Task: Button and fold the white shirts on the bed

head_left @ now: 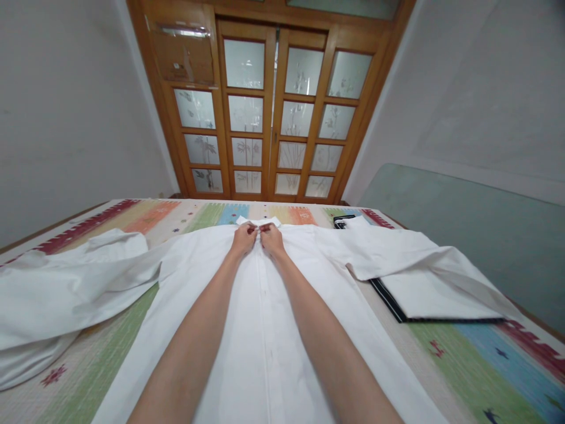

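A white long-sleeved shirt lies front side up, its collar at the far end and its sleeves spread to both sides. Both hands meet at the top of the front placket, just below the collar. My left hand pinches the cloth from the left side. Close beside it, my right hand has its fingers closed on the cloth from the right. Whether a button sits between the fingertips is too small to tell.
Under the shirt spreads a striped, patterned cloth over a wide surface. A folded white cloth with black edging lies partly beneath the right sleeve. A pale green panel stands at right; wooden glazed doors are beyond.
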Available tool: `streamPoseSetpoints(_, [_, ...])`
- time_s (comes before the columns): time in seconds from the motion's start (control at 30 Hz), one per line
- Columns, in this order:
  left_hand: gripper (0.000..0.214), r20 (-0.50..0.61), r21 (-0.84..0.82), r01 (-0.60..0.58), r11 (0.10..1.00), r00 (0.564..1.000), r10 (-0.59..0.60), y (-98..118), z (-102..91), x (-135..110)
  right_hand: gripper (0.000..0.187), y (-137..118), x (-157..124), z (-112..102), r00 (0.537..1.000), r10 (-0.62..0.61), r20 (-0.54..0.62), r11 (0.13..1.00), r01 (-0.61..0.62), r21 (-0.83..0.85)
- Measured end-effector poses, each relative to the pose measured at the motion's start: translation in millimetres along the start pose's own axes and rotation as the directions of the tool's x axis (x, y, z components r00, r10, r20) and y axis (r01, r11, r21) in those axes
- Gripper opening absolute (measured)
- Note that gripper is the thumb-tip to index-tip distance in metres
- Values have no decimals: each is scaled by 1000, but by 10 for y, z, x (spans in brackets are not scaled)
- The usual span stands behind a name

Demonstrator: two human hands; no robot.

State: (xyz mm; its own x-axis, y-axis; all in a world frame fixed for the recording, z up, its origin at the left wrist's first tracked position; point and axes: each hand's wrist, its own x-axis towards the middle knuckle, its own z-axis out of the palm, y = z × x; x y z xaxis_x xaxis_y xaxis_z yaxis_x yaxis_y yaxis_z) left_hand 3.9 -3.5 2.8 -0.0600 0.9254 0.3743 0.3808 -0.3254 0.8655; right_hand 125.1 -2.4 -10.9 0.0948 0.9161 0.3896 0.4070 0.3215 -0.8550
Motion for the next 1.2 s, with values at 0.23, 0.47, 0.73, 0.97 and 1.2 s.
streamPoseSetpoints(0.23, [7,28,-100,51,994,998,-49,-34,29,26,27,-45,-36,9,991,-135,-14,986,135,99])
streamPoseSetpoints(0.47, [6,37,-109,74,991,997,-70,-33,28,34,23,-79,-40,-42,986,-168,15,976,164,142])
streamPoseSetpoints(0.73, [12,15,-116,75,990,997,-74,-39,8,27,24,-84,-96,35,975,-157,160,987,150,53])
streamPoseSetpoints(0.97, [16,39,-103,97,990,995,-93,-72,41,46,20,-97,-93,63,982,-23,-186,993,1,-115])
streamPoseSetpoints(1.2, [12,54,29,38,999,998,-40,-46,20,61,21,-70,-97,69,985,-30,-170,986,1,-169])
